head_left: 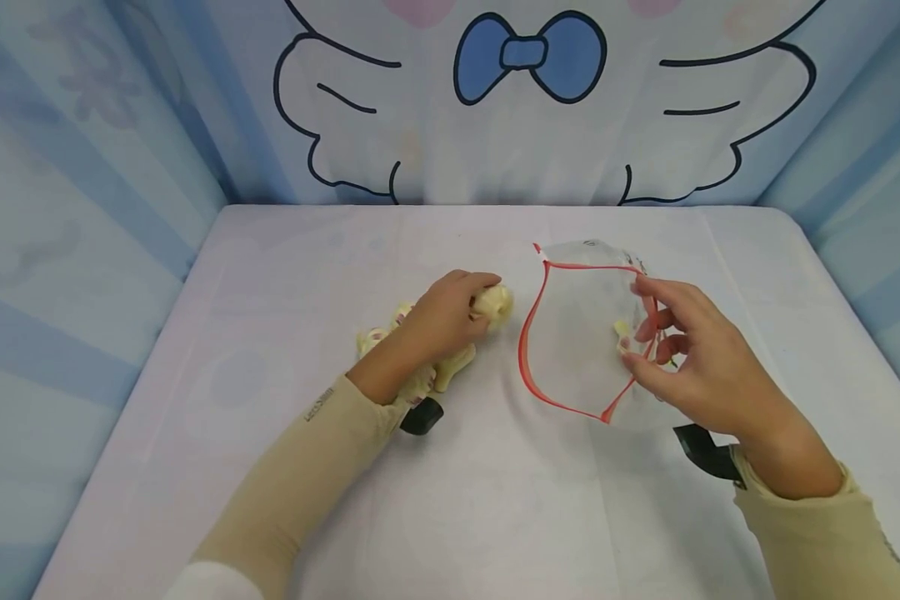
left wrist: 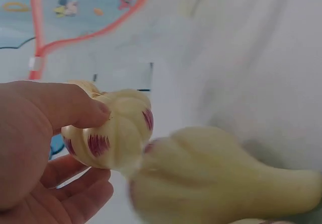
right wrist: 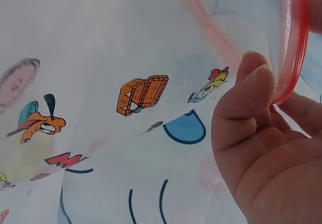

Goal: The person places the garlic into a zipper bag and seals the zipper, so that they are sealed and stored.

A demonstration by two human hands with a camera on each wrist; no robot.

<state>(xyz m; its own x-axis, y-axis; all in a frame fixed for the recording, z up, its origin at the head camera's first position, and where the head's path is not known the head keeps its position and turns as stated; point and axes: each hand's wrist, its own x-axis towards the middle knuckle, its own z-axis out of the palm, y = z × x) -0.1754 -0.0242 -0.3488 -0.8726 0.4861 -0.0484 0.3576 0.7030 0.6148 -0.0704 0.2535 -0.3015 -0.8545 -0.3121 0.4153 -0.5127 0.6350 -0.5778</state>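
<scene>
My left hand [head_left: 450, 317] grips a pale yellow garlic bulb [head_left: 498, 305] with purple streaks; in the left wrist view the thumb presses on this bulb [left wrist: 118, 133]. Another garlic bulb [left wrist: 201, 176] with a long stem lies right beside it, and more bulbs [head_left: 371, 338] lie under my left forearm. My right hand [head_left: 705, 358] pinches the red edge of a clear bag [head_left: 577, 333], whose mouth stands wide toward the left hand. Cartoon prints cover the bag [right wrist: 100, 133] in the right wrist view, where my right hand [right wrist: 271, 148] holds its red rim.
A white table [head_left: 270, 492] lies under everything. Behind it hangs a blue and white curtain [head_left: 525, 150] with a bow drawing, and further curtains stand at the left and right sides. The bag's red rim is a little right of the held bulb.
</scene>
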